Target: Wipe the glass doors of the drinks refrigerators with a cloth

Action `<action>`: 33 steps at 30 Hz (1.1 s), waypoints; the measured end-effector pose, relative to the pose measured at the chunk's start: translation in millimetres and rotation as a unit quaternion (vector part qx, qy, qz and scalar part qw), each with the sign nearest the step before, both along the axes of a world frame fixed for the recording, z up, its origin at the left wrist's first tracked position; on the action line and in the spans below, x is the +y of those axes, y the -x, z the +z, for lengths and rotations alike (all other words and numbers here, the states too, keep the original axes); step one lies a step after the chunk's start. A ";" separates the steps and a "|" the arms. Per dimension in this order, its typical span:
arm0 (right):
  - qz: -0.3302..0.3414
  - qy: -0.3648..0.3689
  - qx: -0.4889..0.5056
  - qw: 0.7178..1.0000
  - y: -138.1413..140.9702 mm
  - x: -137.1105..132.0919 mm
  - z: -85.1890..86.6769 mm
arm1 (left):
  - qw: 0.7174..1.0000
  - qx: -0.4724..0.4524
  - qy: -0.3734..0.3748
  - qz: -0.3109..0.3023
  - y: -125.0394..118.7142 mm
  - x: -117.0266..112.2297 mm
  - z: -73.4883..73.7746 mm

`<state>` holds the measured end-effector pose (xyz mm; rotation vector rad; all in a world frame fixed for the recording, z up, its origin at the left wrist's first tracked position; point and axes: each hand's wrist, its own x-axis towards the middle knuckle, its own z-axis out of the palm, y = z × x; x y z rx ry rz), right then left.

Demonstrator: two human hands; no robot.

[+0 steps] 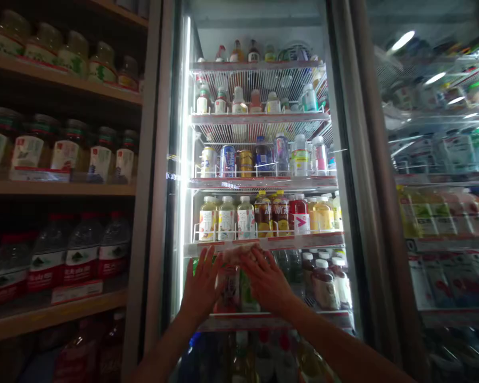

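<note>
A pale, crumpled cloth [236, 254] lies at the height of a shelf's front edge, in front of the lit drinks fridge. My right hand [265, 276] presses on it, its fingers over the right end. Just left of the cloth is my left hand [203, 282], fingers spread and flat, the thumb side close to the cloth's left end. Faint reflections lie across the fridge's glass front. Beyond my hands stand a red-labelled bottle [227, 290] and a green one, both partly hidden.
Bottles and cans fill the wire-fronted fridge shelves [263, 183]. A metal door frame [377, 213] runs up the right side, with another stocked fridge beyond. At left, wooden shelves [59, 189] carry jars and red-labelled water bottles [80, 266].
</note>
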<state>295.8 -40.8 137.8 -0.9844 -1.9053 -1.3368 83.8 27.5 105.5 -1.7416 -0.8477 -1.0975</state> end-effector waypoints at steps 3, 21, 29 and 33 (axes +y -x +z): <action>-0.027 -0.049 0.114 0.992 11.2 3.7 7.6 | 1.000 0.024 -0.004 -0.002 14.7 -1.1 -17.8; -0.061 -0.096 0.042 0.993 -65.4 -7.7 58.0 | 0.984 -0.157 0.046 -0.074 -4.7 -5.0 103.3; -0.190 -0.125 0.200 0.953 -127.2 -17.7 82.7 | 0.955 -0.290 -0.015 -0.061 -51.4 -4.5 195.6; -0.202 -0.132 0.153 0.958 -136.3 -24.6 85.1 | 0.993 -0.025 -0.039 -0.111 -106.8 -20.7 205.8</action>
